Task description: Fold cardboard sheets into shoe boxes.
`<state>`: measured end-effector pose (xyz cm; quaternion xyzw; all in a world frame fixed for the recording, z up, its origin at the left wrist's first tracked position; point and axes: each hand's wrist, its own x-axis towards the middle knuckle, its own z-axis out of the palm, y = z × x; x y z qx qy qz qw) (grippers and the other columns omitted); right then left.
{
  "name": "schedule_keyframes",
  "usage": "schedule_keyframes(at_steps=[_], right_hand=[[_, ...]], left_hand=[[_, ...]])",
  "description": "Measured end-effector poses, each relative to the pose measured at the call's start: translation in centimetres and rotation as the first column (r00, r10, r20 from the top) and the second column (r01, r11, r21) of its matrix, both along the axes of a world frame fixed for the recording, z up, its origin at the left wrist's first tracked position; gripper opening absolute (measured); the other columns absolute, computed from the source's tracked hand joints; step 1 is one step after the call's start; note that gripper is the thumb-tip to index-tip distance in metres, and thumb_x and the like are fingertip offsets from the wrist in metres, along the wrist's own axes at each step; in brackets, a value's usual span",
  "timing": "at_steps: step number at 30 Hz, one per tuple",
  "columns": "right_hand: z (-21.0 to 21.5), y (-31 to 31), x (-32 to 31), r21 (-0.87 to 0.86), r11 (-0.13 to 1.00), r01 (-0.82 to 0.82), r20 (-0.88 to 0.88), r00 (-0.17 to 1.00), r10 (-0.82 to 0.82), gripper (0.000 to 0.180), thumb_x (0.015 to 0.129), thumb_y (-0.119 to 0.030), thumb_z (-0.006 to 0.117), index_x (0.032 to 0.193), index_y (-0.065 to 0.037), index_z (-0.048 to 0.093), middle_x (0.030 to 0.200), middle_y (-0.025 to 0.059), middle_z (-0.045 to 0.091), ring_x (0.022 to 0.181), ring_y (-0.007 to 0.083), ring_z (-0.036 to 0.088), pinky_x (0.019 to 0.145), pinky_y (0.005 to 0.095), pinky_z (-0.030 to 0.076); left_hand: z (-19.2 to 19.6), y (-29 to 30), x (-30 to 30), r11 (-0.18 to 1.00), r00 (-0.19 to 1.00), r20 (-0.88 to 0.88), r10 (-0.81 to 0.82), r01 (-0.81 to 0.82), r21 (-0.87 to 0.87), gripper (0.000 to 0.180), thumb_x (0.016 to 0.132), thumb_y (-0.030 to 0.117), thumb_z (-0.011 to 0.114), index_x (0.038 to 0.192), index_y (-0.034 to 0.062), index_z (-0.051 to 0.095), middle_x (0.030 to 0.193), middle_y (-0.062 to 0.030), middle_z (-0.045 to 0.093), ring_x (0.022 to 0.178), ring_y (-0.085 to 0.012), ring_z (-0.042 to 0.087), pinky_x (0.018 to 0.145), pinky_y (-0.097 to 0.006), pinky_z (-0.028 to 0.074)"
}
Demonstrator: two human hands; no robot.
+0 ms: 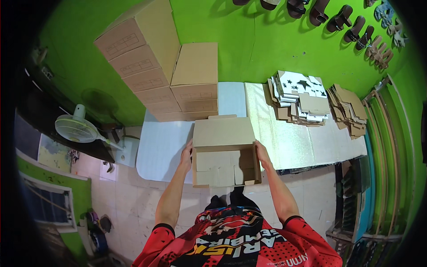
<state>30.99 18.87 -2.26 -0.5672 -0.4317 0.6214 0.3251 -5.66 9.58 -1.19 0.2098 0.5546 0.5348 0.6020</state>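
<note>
Between my two hands is an open brown cardboard box [222,133], its lid folded back toward the far side and nothing lying inside. My left hand [187,155] grips its left wall, and my right hand [262,155] grips the right one. Fingers of both hands wrap partly behind the cardboard, out of sight. The box is held level in front of my body, over the near edge of a white table [162,153].
Closed cardboard boxes [194,66] stand stacked at the back left. Flat cardboard pieces [304,100], some white with black stars, lie piled at the back right beside more brown flattened cardboard [348,109]. A fan [76,128] stands left; sandals [340,18] hang on the green wall.
</note>
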Motion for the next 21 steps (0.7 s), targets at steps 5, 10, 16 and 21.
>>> schedule_keyframes(at_steps=[5, 10, 16, 21], right_hand=[[0.9, -4.0, -2.6, -0.033, 0.996, 0.081, -0.297, 0.951, -0.088, 0.053, 0.109, -0.035, 0.045, 0.149, -0.003, 0.056, 0.14, 0.0089, 0.064, 0.127, 0.0197, 0.058, 0.112, 0.034, 0.041], [-0.2, -4.1, -1.5, -0.002, 0.961, 0.276, -0.373, 0.891, -0.257, 0.063, 0.109, -0.051, 0.043, 0.147, -0.004, 0.058, 0.141, 0.0101, 0.062, 0.138, 0.0194, 0.05, 0.121, 0.037, 0.031], [-0.7, 1.4, -2.1, -0.027, 0.958, 0.286, -0.573, 0.781, -0.249, 0.083, 0.103, -0.076, 0.038, 0.119, -0.001, 0.069, 0.134, 0.0147, 0.063, 0.134, 0.0241, 0.05, 0.119, 0.041, 0.032], [1.4, 2.0, -1.1, 0.001, 0.992, 0.129, -0.181, 0.975, -0.127, 0.085, 0.101, -0.079, 0.034, 0.146, -0.013, 0.061, 0.162, 0.0103, 0.046, 0.156, 0.028, 0.032, 0.126, 0.0512, 0.021]], left_hand=[[-1.9, -2.6, -0.4, 0.982, 0.98, 0.096, 0.176, -0.182, 0.05, 0.061, 0.1, 0.015, 0.046, 0.16, 0.0047, 0.041, 0.161, -0.0105, 0.048, 0.147, -0.0253, 0.044, 0.123, -0.039, 0.034], [-1.6, -2.1, 0.4, 0.951, 0.951, 0.184, 0.251, -0.277, 0.135, 0.047, 0.092, 0.006, 0.048, 0.137, 0.0035, 0.059, 0.152, -0.0102, 0.055, 0.138, -0.0243, 0.05, 0.119, -0.039, 0.037], [-4.9, 1.0, -3.8, 0.871, 0.884, 0.44, 0.156, -0.333, 0.362, 0.03, 0.096, 0.026, 0.059, 0.112, 0.0012, 0.065, 0.122, -0.0155, 0.065, 0.107, -0.021, 0.059, 0.104, -0.034, 0.047], [-0.2, 0.6, -2.0, 0.94, 0.94, -0.014, 0.341, -0.34, 0.018, 0.062, 0.101, 0.054, 0.056, 0.138, 0.0043, 0.063, 0.156, -0.0142, 0.054, 0.151, -0.026, 0.039, 0.127, -0.047, 0.021]])
